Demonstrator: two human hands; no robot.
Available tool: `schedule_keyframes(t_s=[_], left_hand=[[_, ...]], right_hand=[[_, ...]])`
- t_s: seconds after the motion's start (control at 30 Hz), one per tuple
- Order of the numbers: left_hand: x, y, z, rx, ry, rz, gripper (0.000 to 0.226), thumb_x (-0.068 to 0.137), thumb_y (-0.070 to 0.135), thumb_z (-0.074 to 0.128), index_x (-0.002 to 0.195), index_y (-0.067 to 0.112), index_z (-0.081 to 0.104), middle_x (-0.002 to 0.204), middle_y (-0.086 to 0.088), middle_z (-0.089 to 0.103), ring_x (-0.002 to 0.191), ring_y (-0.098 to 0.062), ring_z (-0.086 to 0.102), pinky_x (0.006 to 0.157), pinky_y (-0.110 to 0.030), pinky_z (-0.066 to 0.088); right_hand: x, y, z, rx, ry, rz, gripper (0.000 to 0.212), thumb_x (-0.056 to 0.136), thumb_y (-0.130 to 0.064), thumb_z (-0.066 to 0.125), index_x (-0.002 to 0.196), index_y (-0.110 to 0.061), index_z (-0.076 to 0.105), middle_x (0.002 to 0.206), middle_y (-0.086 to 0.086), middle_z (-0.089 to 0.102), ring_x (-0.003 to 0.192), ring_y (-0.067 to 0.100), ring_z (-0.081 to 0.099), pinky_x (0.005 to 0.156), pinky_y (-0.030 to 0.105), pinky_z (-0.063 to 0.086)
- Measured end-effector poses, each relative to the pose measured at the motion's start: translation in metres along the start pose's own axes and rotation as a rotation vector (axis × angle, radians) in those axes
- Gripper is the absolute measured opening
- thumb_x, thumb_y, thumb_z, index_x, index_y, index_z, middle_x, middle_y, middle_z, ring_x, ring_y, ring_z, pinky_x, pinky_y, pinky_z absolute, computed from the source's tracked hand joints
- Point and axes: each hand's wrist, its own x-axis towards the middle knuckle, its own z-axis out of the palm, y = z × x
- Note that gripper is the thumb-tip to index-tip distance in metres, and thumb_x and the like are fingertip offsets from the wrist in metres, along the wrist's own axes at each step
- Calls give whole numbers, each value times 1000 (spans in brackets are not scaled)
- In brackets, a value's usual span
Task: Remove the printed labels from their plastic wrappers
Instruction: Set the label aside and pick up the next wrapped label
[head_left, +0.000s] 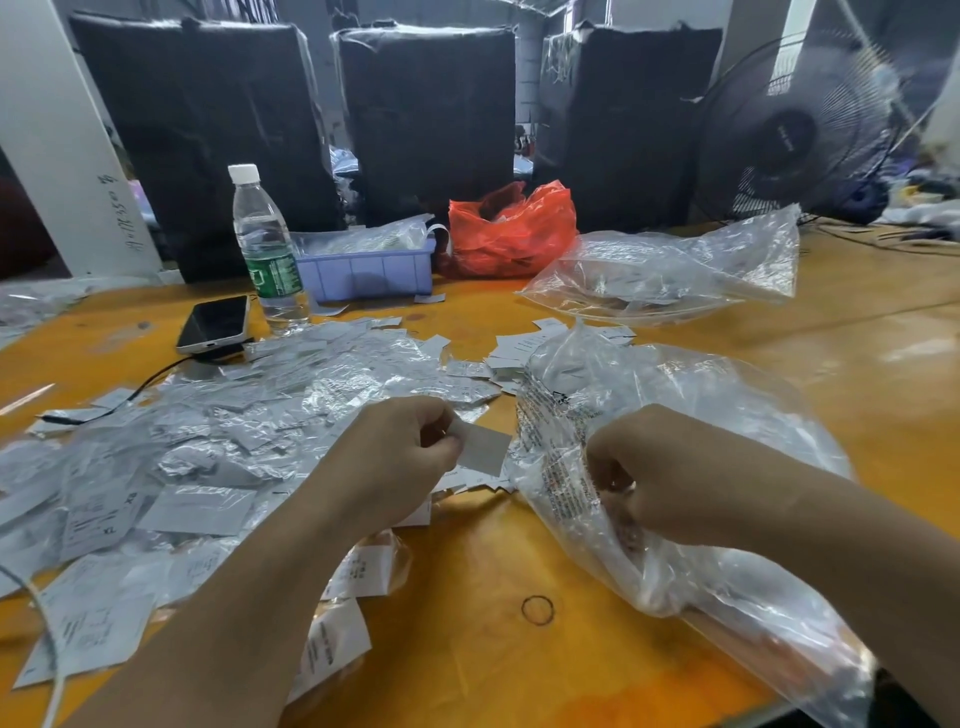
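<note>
- A rubber band lies on the orange desk nearest the viewer.
- The right hand, fingers curled, grips the edge of a large clear bag.
- The left hand pinches a printed label between thumb and fingers, just beside that bag.
- Left of it sprawls a heap of labels and wrappers.
- Farther back stand a phone, water bottle, purple tray and red bag.

An orange tabletop; three black wrapped bales stand at its far edge, a fan far right.
</note>
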Motion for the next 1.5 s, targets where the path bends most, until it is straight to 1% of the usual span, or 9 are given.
schedule_keyframes(t_s=[0.23, 0.4, 0.47, 0.6, 0.8, 0.9, 1.03, 1.23, 1.5], left_hand=[[0, 1, 0, 12, -14, 2, 17, 94, 20, 60, 80, 27, 68, 76, 3, 67, 71, -11, 58, 51, -19, 43], [1, 2, 1, 18, -10, -6, 17, 94, 21, 60, 79, 28, 67, 76, 5, 67, 71, -11, 59, 49, -15, 42], [0, 3, 2, 18, -11, -8, 18, 93, 21, 60, 78, 28, 66, 77, 4, 67, 71, -10, 58, 49, -15, 42], [-1, 4, 1, 4, -17, -9, 18, 94, 20, 60, 78, 27, 67, 76, 3, 66, 70, -7, 58, 49, -14, 42], [-1, 5, 1, 1, -24, -19, 19, 94, 20, 60, 78, 27, 66, 76, 3, 67, 67, -7, 60, 48, -14, 41], [-2, 5, 2, -2, -23, -20, 18, 93, 20, 60, 78, 26, 67, 77, 0, 68, 68, -10, 59, 47, -14, 40], [-2, 6, 2, -1, -25, -14, 19, 94, 20, 60, 77, 26, 67, 76, 1, 68, 67, -9, 59, 48, -14, 40], [-1, 5, 2, 22, -24, -9, 18, 93, 19, 59, 77, 22, 67, 75, -2, 67, 64, -10, 59, 48, -16, 41], [-2, 6, 1, 13, -17, -4, 17, 93, 20, 59, 79, 24, 68, 76, 0, 67, 66, -11, 61, 54, -26, 46]], right_hand=[[-1, 6, 6, 57, 55, -61, 31, 77, -1, 56, 64, -26, 44, 71, -10, 49, 68, 12, 49, 58, 26, 39], [1, 4, 11, -464, 104, -56, 11, 90, -23, 49, 94, -27, 58, 88, -7, 45, 88, 18, 37, 78, 35, 26], [2, 2, 10, -522, 57, 25, 6, 90, -28, 48, 89, -26, 53, 79, -6, 33, 85, 18, 31, 79, 37, 23], [3, -2, 11, -533, -23, 85, 28, 89, -33, 47, 66, -23, 35, 73, -7, 31, 77, 18, 34, 74, 35, 27], [7, 2, 13, -382, 48, 71, 23, 84, -17, 52, 64, -19, 41, 73, -3, 47, 74, 19, 56, 63, 31, 48], [8, 7, 15, -365, 150, 49, 32, 86, -23, 58, 66, -23, 33, 74, -7, 45, 77, 19, 55, 63, 29, 39], [6, 10, 16, -188, 250, 38, 11, 87, -20, 52, 77, -24, 53, 86, -7, 53, 86, 18, 53, 72, 30, 45], [6, 16, 15, 86, 348, -28, 12, 87, -22, 63, 76, -23, 58, 86, -7, 51, 88, 15, 48, 75, 27, 38], [3, 10, 4, 481, 531, -44, 21, 78, -8, 74, 71, -26, 66, 70, -8, 66, 71, 7, 60, 63, 11, 40]])
